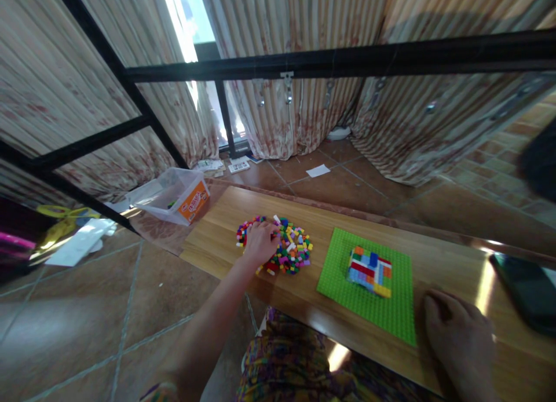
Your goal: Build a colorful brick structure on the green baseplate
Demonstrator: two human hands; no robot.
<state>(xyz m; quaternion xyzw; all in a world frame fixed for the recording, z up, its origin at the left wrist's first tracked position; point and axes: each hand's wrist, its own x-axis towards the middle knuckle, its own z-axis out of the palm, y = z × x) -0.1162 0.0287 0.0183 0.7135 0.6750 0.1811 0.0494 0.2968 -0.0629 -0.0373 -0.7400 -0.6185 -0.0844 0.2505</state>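
My left hand (262, 241) is down in a heap of small colored building bricks (292, 248) on the wooden board. Its fingers are bent closed among the bricks, and what they hold, if anything, is hidden. To the right of the heap lies a green studded baseplate (336, 269). A block of multicolored bricks (369, 271) stands near the middle of the plate. My right hand (463, 332) rests on the wood by the plate's right edge, fingers curled into a loose fist. Nothing shows in it.
The long wooden tabletop (217, 231) carries a dark phone (525, 292) at the right end. A clear plastic box (174, 193) with an orange label stands beyond its left end. Black metal bars (313, 63) cross in front of the curtains. Papers (318, 171) lie on the tiled floor.
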